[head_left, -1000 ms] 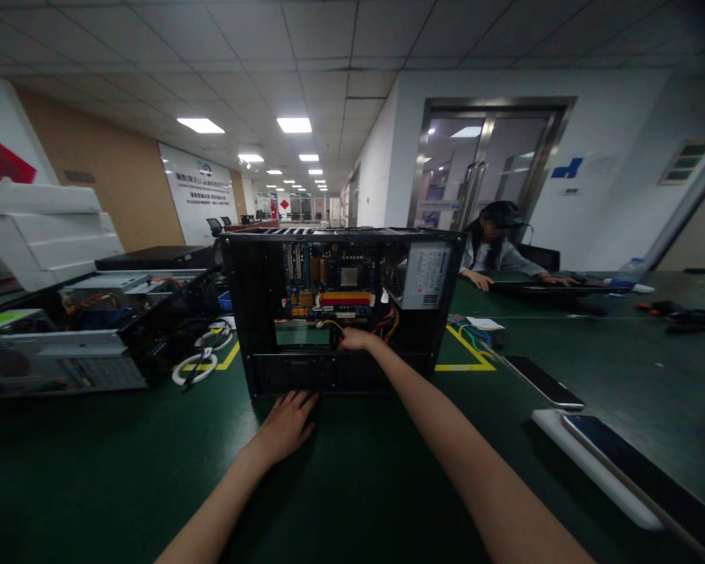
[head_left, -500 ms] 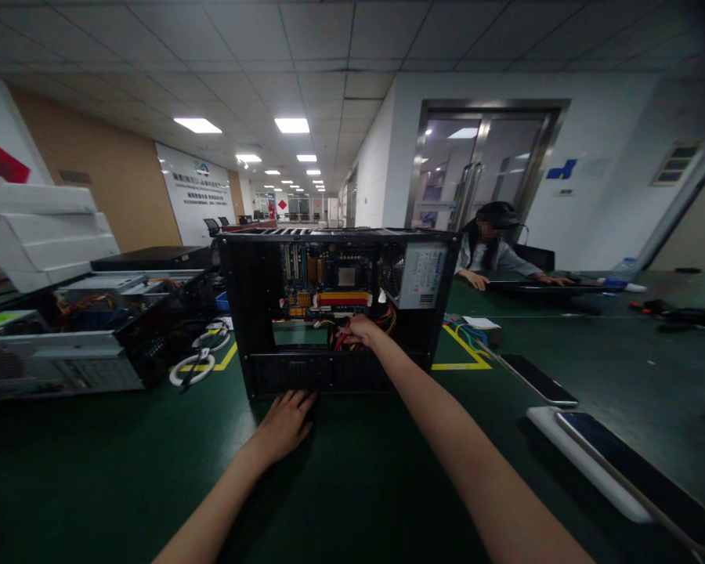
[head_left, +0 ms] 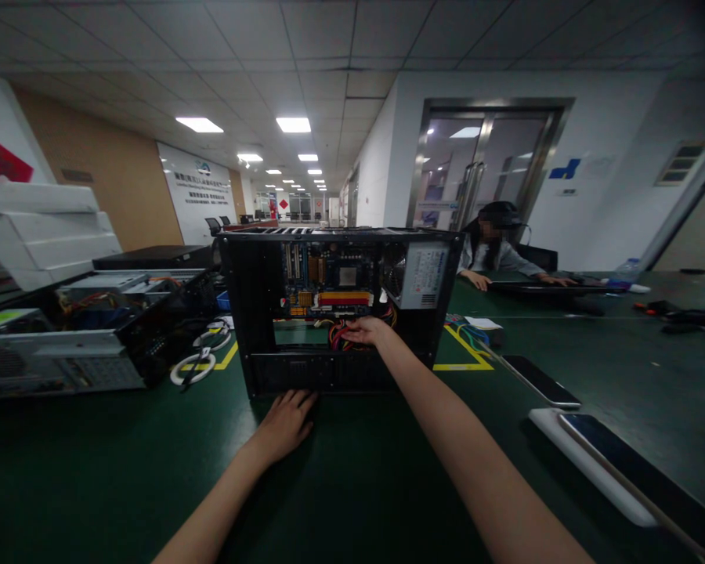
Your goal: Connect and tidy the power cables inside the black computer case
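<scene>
An open black computer case (head_left: 252, 313) stands on the green table (head_left: 352, 486) in front of me, its motherboard (head_left: 329, 286) and power supply (head_left: 423, 274) exposed. My right hand (head_left: 367, 330) reaches inside the case, fingers closed among a bundle of red, yellow and black cables (head_left: 338, 335). My left hand (head_left: 285, 423) lies flat on the table with fingers spread, fingertips touching the case's lower front edge.
Another opened computer (head_left: 82, 329) lies at the left, with white cable rings (head_left: 195, 366) beside it. Flat dark panels (head_left: 544, 381) and a white-edged panel (head_left: 611, 470) lie at the right. A seated person (head_left: 493, 247) works at the far side.
My right hand has shifted slightly right and up inside the case, pulling red cables into view. The left hand has stayed put.
</scene>
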`<state>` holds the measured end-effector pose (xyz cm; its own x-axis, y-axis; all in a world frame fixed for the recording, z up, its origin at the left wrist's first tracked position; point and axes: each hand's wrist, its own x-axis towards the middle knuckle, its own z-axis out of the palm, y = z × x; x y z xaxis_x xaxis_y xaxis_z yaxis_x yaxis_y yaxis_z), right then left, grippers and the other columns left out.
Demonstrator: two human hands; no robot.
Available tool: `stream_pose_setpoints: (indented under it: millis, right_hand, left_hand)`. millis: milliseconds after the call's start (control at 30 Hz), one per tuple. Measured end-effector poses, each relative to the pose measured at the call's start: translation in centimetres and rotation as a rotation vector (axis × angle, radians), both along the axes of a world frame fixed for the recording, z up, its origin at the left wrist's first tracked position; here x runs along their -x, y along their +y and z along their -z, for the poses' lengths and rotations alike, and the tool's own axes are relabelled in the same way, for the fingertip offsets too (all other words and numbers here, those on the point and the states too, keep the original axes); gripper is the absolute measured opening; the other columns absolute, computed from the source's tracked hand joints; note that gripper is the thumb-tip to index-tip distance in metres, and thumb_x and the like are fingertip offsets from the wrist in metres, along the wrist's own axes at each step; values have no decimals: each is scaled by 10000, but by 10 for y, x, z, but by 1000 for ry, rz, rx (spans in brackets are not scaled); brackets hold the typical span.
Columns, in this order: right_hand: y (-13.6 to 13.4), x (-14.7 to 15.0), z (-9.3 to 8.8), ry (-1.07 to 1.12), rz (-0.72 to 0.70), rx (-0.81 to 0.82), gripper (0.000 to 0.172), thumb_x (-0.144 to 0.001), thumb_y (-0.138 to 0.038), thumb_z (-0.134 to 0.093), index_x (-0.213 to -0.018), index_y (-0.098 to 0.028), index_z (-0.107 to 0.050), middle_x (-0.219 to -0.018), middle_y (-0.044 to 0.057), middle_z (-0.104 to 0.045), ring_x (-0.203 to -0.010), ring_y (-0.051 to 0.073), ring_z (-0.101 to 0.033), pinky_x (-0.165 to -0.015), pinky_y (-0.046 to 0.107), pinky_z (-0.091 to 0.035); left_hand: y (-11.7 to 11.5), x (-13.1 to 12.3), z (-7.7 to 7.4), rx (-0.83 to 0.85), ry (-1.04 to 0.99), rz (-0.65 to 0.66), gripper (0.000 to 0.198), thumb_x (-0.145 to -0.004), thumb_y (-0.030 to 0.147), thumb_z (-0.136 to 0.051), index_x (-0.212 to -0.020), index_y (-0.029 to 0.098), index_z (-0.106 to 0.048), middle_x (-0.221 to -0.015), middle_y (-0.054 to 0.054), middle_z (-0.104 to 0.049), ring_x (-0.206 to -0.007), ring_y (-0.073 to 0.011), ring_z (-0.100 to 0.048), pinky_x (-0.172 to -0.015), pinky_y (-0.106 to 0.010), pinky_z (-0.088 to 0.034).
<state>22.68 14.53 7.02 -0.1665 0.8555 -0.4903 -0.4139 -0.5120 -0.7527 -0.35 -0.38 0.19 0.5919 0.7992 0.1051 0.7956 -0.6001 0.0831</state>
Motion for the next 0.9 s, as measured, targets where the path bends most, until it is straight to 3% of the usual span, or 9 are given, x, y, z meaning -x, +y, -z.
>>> stream_pose_setpoints:
  millis: [500,900]
  right_hand:
    - [15,-6,12,93,-39,-19,153,-807,-2,-381,-891,-106,-456,-809,60,-562,-737,134,-610,-672,345,-530]
    - [10,-2,6,-101,-31,-87,111,-814,-20,-395,-858,-90,-470,-674,39,-563,-593,110,-593,-534,241,-526]
  left_hand:
    - [0,1,2,-8,0,-12,504,-771,268,-408,-1265,243,-306,-1250,-53,-403,-1131,-233,-355,-925,-405,-295]
    - [-2,0,-1,2,0,1,518,-770,266,-406,-1275,235,-293,-1263,-54,-389,-1143,-229,-341,-930,-392,-289]
